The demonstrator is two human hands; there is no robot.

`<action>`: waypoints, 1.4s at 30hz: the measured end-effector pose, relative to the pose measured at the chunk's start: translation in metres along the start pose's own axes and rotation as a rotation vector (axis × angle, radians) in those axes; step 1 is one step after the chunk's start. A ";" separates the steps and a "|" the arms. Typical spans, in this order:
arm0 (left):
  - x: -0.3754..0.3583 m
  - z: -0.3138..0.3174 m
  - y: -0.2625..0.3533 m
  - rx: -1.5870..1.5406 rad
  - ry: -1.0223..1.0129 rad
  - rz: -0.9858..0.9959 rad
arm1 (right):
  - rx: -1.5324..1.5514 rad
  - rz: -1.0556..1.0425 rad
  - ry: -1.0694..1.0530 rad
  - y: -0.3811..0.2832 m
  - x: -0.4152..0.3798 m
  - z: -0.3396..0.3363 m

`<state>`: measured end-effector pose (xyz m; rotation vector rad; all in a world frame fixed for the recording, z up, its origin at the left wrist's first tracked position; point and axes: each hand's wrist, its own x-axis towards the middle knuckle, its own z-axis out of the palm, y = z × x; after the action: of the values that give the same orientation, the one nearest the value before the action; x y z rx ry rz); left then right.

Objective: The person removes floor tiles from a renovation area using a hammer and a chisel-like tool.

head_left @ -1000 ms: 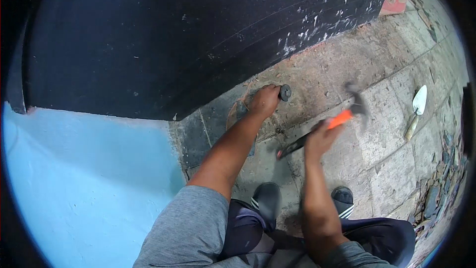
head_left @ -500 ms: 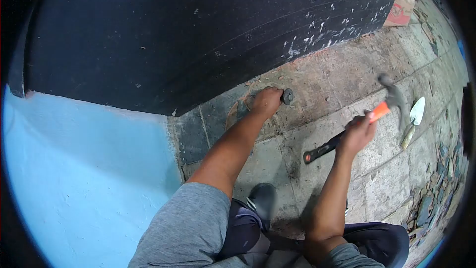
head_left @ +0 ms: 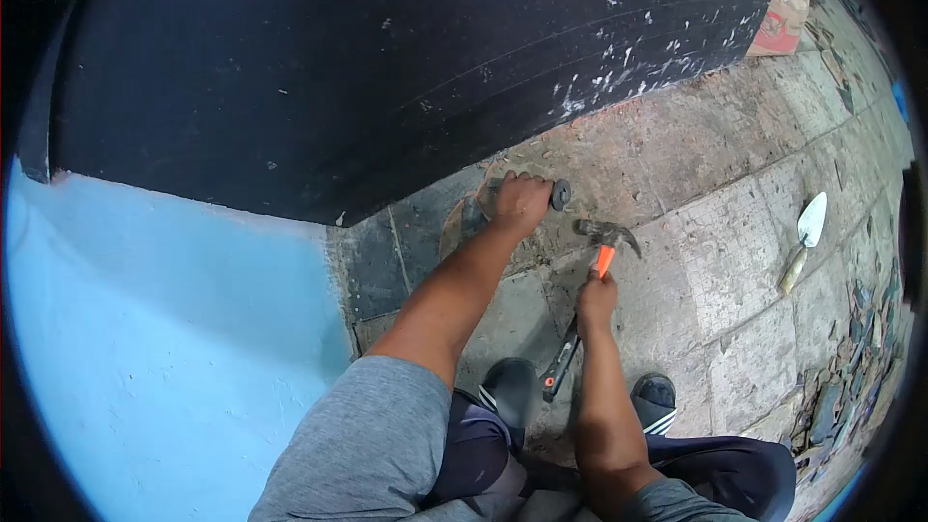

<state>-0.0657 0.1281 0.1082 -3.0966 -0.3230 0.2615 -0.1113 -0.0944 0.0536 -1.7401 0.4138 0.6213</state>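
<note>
My left hand (head_left: 522,205) is closed around a chisel, low over the floor tiles beside the black wall. The chisel's round dark head (head_left: 561,195) sticks out on the right of the fist; most of its shaft is hidden by the fingers. My right hand (head_left: 597,302) grips a claw hammer (head_left: 607,259) by its orange and black handle. The hammer's face points left, a short gap away from the chisel's head and slightly below it in view. Dark slate-like tiles (head_left: 377,275) lie left of my left hand, with bare, dusty floor around the chisel.
A trowel (head_left: 812,220) lies on the floor at the right. Broken tile pieces (head_left: 841,396) are heaped at lower right. The black wall (head_left: 387,68) meets a blue wall (head_left: 174,329) at the left. A paper sack (head_left: 781,19) stands at the far right corner. My sandalled feet (head_left: 509,391) are below.
My right hand has swung the hammer left, from near the trowel to close by the chisel's head. My left hand has stayed almost still on the chisel.
</note>
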 end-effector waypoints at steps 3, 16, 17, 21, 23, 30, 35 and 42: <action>-0.010 0.008 0.004 0.028 -0.038 0.046 | 0.044 -0.048 0.040 -0.015 0.013 -0.010; 0.007 -0.013 -0.001 -0.070 -0.012 -0.022 | 0.516 -0.550 0.645 -0.127 0.015 -0.069; 0.006 -0.014 -0.003 -0.077 -0.001 -0.021 | 0.250 -0.571 0.722 -0.097 0.021 -0.050; 0.004 -0.007 -0.001 -0.050 -0.003 0.001 | -0.220 -0.276 0.110 -0.018 0.001 0.024; 0.004 -0.006 -0.003 -0.032 -0.010 0.009 | -0.007 -0.122 -0.006 -0.025 -0.008 0.026; 0.002 -0.009 -0.004 -0.011 -0.036 0.008 | 0.352 -0.151 0.155 -0.078 0.024 -0.056; 0.004 -0.009 -0.002 0.007 -0.035 0.014 | 0.727 -0.502 0.454 -0.156 0.012 -0.107; 0.005 -0.006 0.001 0.035 -0.055 0.025 | -0.180 -0.295 0.093 -0.005 0.015 0.017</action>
<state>-0.0601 0.1281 0.1137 -3.0646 -0.2784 0.3502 -0.1002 -0.0759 0.0451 -1.9604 0.1625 0.3752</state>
